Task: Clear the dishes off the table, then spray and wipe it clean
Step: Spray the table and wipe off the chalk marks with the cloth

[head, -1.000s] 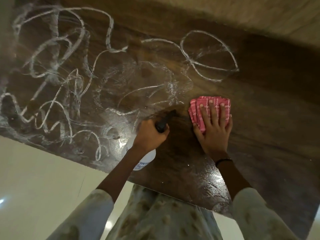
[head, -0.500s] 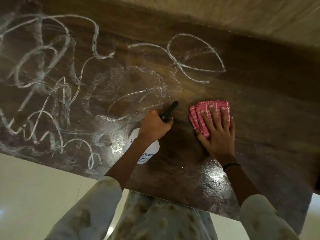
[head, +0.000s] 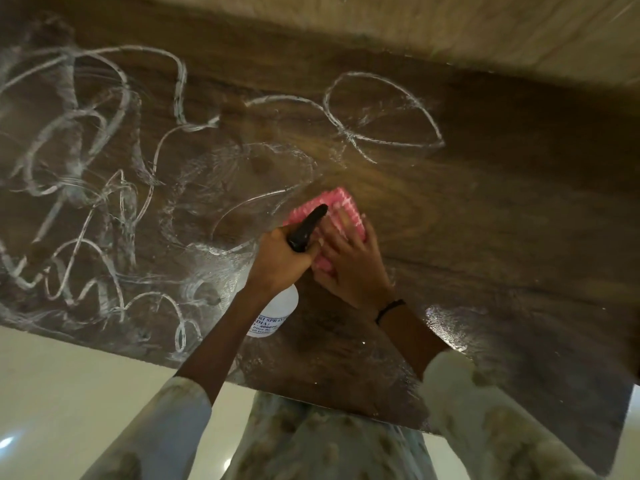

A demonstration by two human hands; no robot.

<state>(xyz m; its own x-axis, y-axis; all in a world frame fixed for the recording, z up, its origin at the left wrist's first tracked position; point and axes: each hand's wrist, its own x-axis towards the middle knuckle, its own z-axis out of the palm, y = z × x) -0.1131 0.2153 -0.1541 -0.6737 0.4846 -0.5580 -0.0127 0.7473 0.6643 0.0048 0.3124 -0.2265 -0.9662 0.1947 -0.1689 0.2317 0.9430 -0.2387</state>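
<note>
The left hand [head: 277, 263] has its grip clenched around a white spray bottle [head: 275, 311], black nozzle pointing toward 1 o'clock. Just beside it at 3 o'clock, the right hand [head: 349, 261] presses flat, grip released, on a pink cloth [head: 341, 206] lying mid-tabletop [head: 502, 220]. White foam streaks [head: 104, 161] loop across the 9 o'clock half.

A dark wood-grain bench [head: 502, 209] fills most of the frame, its glossy top catching a bright glare patch [head: 446, 327] near the front edge. Below it on the left lies a pale, polished floor [head: 69, 393] with small light reflections [head: 7, 442] at the lower left. Beyond the bench's far edge runs a lighter tan surface [head: 450, 26], possibly a wall or flooring, too blurred to tell.
</note>
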